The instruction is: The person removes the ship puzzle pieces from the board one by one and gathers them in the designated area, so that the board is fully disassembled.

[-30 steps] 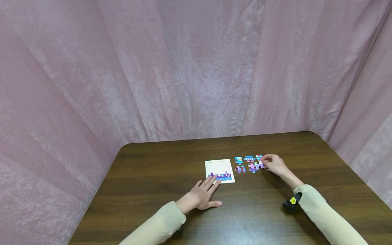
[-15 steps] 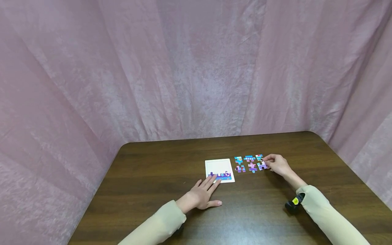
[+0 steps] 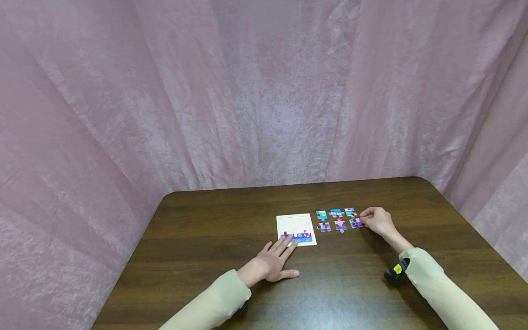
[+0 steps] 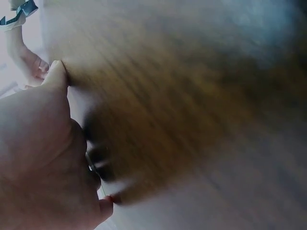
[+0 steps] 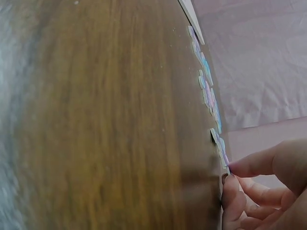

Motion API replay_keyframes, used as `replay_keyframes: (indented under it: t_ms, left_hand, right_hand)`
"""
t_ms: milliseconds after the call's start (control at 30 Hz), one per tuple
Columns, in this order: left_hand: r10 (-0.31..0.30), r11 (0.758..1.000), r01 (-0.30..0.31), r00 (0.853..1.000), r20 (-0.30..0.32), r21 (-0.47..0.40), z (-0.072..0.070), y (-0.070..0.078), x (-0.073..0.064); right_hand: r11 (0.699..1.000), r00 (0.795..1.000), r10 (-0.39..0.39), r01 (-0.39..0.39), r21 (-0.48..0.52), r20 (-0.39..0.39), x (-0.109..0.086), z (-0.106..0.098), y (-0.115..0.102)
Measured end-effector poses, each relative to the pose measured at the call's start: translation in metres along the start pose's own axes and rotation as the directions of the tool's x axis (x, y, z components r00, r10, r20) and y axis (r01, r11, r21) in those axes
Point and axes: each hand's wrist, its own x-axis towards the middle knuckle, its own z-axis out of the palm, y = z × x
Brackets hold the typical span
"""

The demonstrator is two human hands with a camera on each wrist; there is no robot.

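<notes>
In the head view my left hand lies spread on the table, its fingertips resting on the near edge of a white puzzle tray. A strip of purple and blue picture runs along that tray's near side. My right hand pinches the right edge of a purple puzzle piece between thumb and fingers. The right wrist view shows this same puzzle piece slightly tilted, one edge raised off the table. The left wrist view shows mostly palm; the tray is largely hidden there.
Several loose puzzle pieces lie in two rows right of the tray, in blue, pink and purple. The brown wooden table ends at a pink curtain behind. A black wrist camera hangs under the right sleeve.
My right hand has moved a little to the right with the purple puzzle piece, away from its neighbour, and the piece has turned. The left hand has stayed in place.
</notes>
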Motion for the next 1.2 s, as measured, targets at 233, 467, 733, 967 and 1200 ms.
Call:
replay_keyframes:
  t_ms: [233,467,733,967,1200]
  left_hand:
    - [0.000,1.000,0.000,1.000,-0.012,0.004,0.006,-0.002,0.004]
    - [0.003,1.000,-0.003,1.000,-0.023,-0.001,0.013,-0.004,0.009]
    - [0.006,1.000,-0.006,1.000,-0.020,-0.005,0.003,-0.001,0.002]
    - [0.012,1.000,-0.011,1.000,-0.013,0.012,-0.006,0.002,-0.004]
    - [0.004,1.000,-0.004,1.000,-0.004,0.001,-0.007,0.002,-0.005]
  right_hand:
    - [1.000,1.000,0.014,-0.013,-0.015,0.003,0.000,-0.003,0.000]
    - [1.000,1.000,0.002,-0.002,-0.029,0.005,0.001,-0.001,0.003]
    - [0.996,0.997,-0.041,0.036,-0.076,-0.061,0.002,0.002,-0.002]
    - [0.995,0.991,-0.092,0.087,-0.053,-0.096,0.000,0.009,-0.015]
    - [0.991,0.987,-0.136,0.137,-0.001,-0.090,0.001,0.017,-0.025]
